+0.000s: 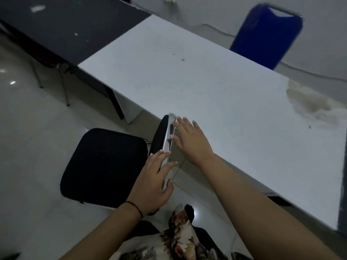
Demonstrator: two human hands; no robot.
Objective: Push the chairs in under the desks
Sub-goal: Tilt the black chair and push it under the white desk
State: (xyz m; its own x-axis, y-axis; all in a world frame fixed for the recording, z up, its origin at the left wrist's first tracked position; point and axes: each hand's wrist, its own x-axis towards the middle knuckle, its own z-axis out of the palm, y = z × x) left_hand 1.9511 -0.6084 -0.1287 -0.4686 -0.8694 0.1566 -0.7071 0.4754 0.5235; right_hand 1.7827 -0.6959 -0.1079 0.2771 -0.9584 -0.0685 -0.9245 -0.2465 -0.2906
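Clearly two chairs show: one black chair (105, 166) near, one blue chair (266, 36) beyond the white tabletop (216, 102). Left hand (154, 182) and right hand (191, 141) rest straight, spread fingers on the black backrest.

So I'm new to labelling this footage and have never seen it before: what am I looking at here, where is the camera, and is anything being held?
There is no machine here. The one picture comes from a camera worn on a person's head, looking forward and down, so the two bare arms reaching in from below are that person's own. The left hand rests on the silver top edge of the backrest of a black chair, fingers fairly straight. The right hand is spread, touching or nearly touching the same edge further along; neither plainly grips it. The chair stands beside a white desk, its seat out on the floor, not under the desk. The desk top carries only a brownish stain. A blue chair stands on the far side.
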